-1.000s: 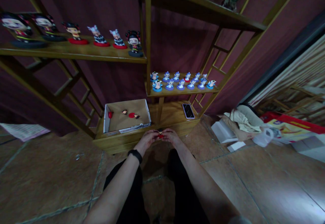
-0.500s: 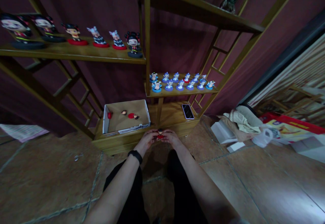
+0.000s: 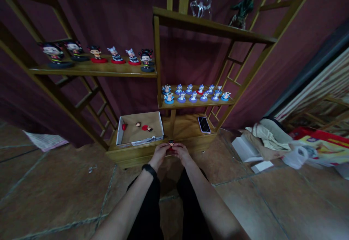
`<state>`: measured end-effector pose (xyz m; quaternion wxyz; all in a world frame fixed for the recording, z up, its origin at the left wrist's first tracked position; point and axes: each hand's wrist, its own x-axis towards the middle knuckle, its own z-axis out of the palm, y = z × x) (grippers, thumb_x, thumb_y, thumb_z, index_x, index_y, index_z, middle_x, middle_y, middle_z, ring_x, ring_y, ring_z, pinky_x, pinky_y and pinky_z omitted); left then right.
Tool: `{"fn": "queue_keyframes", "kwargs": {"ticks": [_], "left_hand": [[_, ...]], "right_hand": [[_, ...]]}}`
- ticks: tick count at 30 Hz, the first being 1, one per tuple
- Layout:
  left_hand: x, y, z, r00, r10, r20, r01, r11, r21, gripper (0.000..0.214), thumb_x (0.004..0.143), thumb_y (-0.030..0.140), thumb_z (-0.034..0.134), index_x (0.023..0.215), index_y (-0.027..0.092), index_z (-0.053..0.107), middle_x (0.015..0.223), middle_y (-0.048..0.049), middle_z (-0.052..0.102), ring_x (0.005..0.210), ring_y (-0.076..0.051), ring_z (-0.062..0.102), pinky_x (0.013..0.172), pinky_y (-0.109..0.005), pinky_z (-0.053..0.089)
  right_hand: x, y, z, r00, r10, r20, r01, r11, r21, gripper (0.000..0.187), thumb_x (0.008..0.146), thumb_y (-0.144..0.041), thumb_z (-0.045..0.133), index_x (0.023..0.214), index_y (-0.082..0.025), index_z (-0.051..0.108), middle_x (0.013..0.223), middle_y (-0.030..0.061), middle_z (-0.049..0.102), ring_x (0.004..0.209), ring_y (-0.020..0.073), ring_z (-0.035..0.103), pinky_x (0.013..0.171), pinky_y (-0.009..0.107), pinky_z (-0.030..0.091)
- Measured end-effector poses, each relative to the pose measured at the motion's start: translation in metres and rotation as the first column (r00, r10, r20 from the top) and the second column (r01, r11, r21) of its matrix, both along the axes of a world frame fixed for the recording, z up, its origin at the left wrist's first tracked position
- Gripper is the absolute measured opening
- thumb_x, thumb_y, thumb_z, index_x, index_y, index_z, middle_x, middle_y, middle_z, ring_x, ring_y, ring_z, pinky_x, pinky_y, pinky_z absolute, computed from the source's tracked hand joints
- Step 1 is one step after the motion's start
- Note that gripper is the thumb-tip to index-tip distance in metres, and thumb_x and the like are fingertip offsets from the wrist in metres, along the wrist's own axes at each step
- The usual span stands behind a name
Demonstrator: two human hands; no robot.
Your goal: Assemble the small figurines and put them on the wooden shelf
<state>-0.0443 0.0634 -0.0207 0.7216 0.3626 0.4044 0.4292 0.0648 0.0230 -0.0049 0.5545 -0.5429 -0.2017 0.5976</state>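
Note:
A small black-haired figurine [image 3: 171,143] on a red base is held upright between my two hands, in front of the low wooden cabinet. My left hand [image 3: 160,152] closes on its left side, a dark band on the wrist. From the other side, the fingers of my right hand [image 3: 181,150] pinch it too. Just beyond my left hand stands an open cardboard box [image 3: 131,134]. Inside it lie a small figurine head [image 3: 138,124], a red piece [image 3: 124,127] at the left wall, and another small figurine [image 3: 149,128] beside a red disc [image 3: 144,127].
Larger figurines [image 3: 95,53] line the upper left shelf. Two rows of small blue and purple figurines [image 3: 193,96] fill the right shelf. A phone [image 3: 204,124] lies on the cabinet. Above stands a glass deer [image 3: 202,0]. Boxes [image 3: 245,149] and bags crowd the right floor.
The view has tilted up, showing more of the top shelf and the glass deer. Both hands keep hold of the figurine in about the same place.

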Motion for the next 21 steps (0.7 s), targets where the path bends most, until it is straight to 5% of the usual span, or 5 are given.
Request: {"fn": "queue_keyframes", "kwargs": {"ticks": [4, 12, 21], "left_hand": [[-0.01, -0.01, 0.011, 0.997, -0.026, -0.073, 0.029, 0.999, 0.039, 0.017, 0.056, 0.021, 0.072, 0.067, 0.011, 0.064, 0.065, -0.0046, 0.065, 0.061, -0.014, 0.06, 0.063, -0.026, 0.048], [-0.017, -0.055, 0.019, 0.993, 0.074, -0.095, -0.066, 0.994, 0.088, 0.017, 0.059, 0.023, 0.072, 0.068, 0.014, 0.06, 0.064, -0.0012, 0.062, 0.059, -0.012, 0.058, 0.06, -0.025, 0.048], [-0.015, -0.071, 0.027, 0.998, 0.034, -0.061, -0.03, 0.997, 0.071, 0.021, 0.058, 0.025, 0.073, 0.07, 0.012, 0.063, 0.065, -0.0053, 0.065, 0.06, -0.014, 0.06, 0.06, -0.026, 0.049]], "right_hand": [[-0.01, -0.007, 0.0, 1.0, 0.016, -0.023, -0.015, 0.998, 0.055, 0.019, 0.052, -0.025, 0.065, 0.066, -0.02, 0.054, 0.057, -0.0045, 0.06, 0.055, 0.0131, 0.059, 0.058, 0.026, 0.047], [-0.015, -0.026, -0.008, 0.957, -0.006, 0.29, -0.056, 0.978, 0.203, 0.01, 0.052, -0.022, 0.061, 0.057, -0.02, 0.052, 0.06, -0.0046, 0.057, 0.066, 0.0132, 0.055, 0.065, 0.025, 0.045], [-0.011, -0.055, 0.014, 0.996, 0.061, 0.059, -0.069, 0.989, 0.13, 0.018, 0.053, -0.024, 0.063, 0.067, -0.019, 0.053, 0.068, -0.0026, 0.061, 0.057, 0.0113, 0.058, 0.056, 0.026, 0.049]]}}
